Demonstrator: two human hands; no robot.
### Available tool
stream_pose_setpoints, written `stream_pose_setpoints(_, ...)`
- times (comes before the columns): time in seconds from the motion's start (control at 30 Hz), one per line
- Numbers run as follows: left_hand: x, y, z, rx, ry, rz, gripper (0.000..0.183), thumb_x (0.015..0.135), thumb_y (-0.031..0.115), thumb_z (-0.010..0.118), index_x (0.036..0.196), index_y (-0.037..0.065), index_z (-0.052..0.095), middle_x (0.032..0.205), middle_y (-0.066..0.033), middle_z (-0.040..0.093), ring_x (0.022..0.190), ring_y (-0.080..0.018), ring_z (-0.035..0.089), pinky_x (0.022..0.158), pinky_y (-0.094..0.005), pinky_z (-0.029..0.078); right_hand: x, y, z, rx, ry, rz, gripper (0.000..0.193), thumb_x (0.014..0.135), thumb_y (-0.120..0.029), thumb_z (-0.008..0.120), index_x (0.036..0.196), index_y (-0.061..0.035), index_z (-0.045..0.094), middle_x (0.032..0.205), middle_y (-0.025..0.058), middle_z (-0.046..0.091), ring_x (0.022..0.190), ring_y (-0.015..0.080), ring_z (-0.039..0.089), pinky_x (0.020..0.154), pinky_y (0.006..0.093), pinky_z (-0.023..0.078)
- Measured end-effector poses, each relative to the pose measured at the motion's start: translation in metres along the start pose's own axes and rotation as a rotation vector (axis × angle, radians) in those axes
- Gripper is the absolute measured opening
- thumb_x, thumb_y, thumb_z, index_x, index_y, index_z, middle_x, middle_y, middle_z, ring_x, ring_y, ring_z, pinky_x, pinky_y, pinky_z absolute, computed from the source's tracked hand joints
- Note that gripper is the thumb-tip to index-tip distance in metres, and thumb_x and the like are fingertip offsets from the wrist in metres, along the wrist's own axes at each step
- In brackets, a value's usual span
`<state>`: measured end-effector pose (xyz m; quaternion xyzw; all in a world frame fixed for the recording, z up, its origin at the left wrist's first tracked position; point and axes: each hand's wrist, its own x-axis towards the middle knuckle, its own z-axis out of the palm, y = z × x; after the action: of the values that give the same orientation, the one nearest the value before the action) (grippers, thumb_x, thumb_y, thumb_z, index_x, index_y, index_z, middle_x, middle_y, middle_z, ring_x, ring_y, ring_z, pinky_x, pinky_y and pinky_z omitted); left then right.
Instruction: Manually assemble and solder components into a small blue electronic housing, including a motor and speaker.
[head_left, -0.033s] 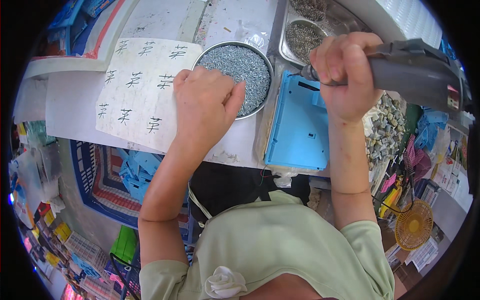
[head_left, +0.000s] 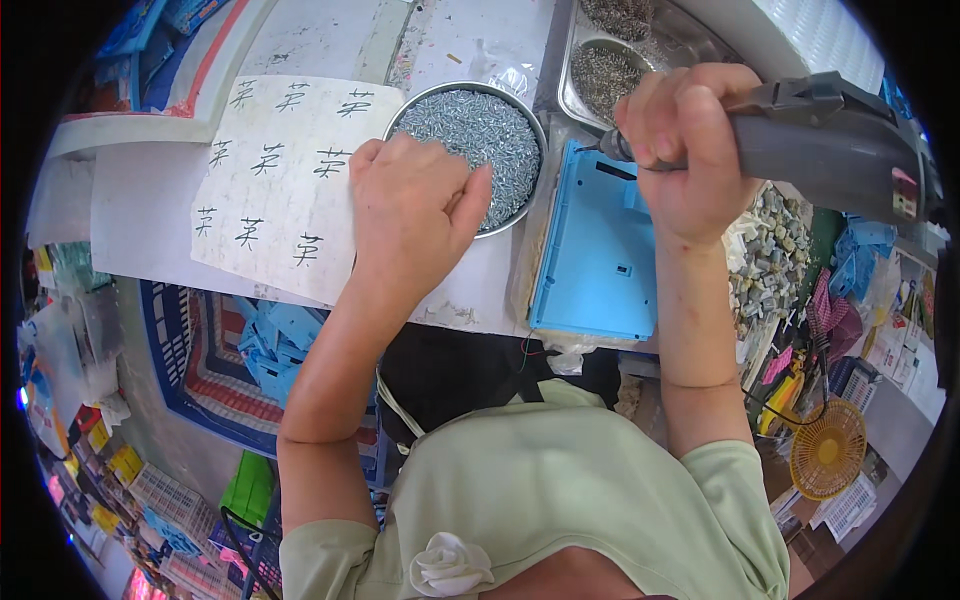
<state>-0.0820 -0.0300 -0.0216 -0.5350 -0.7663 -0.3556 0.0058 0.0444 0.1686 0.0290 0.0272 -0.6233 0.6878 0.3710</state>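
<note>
My right hand [head_left: 695, 150] is wrapped round a dark grey electric screwdriver [head_left: 800, 155], held on its side. Its bit end points left, above the top edge of a light blue plastic housing [head_left: 595, 255] lying on the bench. My left hand [head_left: 415, 195] overlaps the near left rim of a round metal bowl [head_left: 480, 130] full of small silvery screws. Its fingers curl under, with the thumb along the right side; whatever they hold is hidden beneath the hand.
Left of the bowl lies a white sheet [head_left: 270, 190] with handwritten characters. A metal tray [head_left: 568, 100] with dishes of small parts stands at the back. Small grey parts [head_left: 775, 255] are heaped at right. A blue basket [head_left: 180, 370] of blue plastic pieces sits below the bench's left edge.
My right hand and the screwdriver have shifted very slightly left. My left hand stays over the bowl's rim, almost unmoved.
</note>
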Motion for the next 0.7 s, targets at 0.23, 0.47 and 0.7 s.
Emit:
stream_pose_setpoints(0.23, 0.000, 0.021, 0.000, -0.098, 0.078, 0.047, 0.021, 0.079, 0.007, 0.077, 0.071, 0.011, 0.059, 0.069, -0.0005, 0.054, 0.073, -0.0225, 0.054, 0.080, -0.0385, 0.035, 0.002, -0.007, 0.024, -0.201, 0.161, 0.022, 0.011, 0.100, -0.009, 0.056, 0.091, -0.0055, 0.050, 0.064, 0.0017, 0.047, 0.055, 0.0127, 0.043, 0.054, 0.0306, 0.040)
stream_pose_setpoints(0.47, -0.010, 0.030, 0.001, -0.171, 0.054, 0.067, 0.013, 0.079, 0.009, 0.078, 0.086, 0.014, 0.068, 0.087, 0.0029, 0.070, 0.085, -0.0190, 0.063, 0.092, -0.0420, 0.037, -0.016, -0.012, 0.016, -0.015, 0.009, 0.054, 0.013, 0.097, -0.010, 0.063, 0.093, -0.0069, 0.051, 0.063, 0.0000, 0.045, 0.056, 0.0119, 0.043, 0.052, 0.0291, 0.038)
stream_pose_setpoints(0.7, -0.016, 0.043, 0.007, -0.228, 0.062, 0.058, 0.014, 0.081, 0.006, 0.078, 0.093, 0.013, 0.073, 0.090, 0.0008, 0.073, 0.086, -0.0190, 0.066, 0.098, -0.0408, 0.037, -0.018, -0.017, 0.019, -0.043, 0.065, 0.103, 0.013, 0.101, -0.015, 0.060, 0.107, -0.0038, 0.058, 0.065, -0.0012, 0.047, 0.057, 0.0114, 0.044, 0.054, 0.0283, 0.038)
